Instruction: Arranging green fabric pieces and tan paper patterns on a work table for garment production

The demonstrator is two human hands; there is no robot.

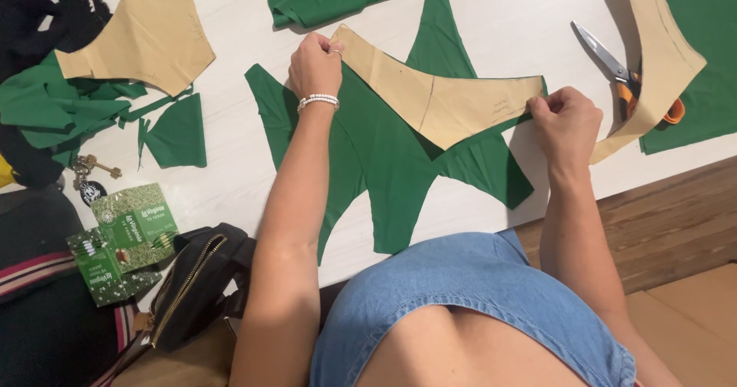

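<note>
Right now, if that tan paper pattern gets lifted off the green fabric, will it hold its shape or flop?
The tan paper pattern lies flat with crisp edges, so it likely keeps its shape, sagging somewhat. It looks thin, probably light and easily creased. The left hand and right hand pin its ends; the green fabric beneath wrinkles, likely floppy.

Bright, even light, soft shadows, sharp focus throughout.

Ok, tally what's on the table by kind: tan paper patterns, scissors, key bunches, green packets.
Tan paper patterns: 3, one held over green fabric by the left hand and right hand, at; others at and
Scissors: 1
Key bunches: 1
Green packets: 2
Total: 7
</note>
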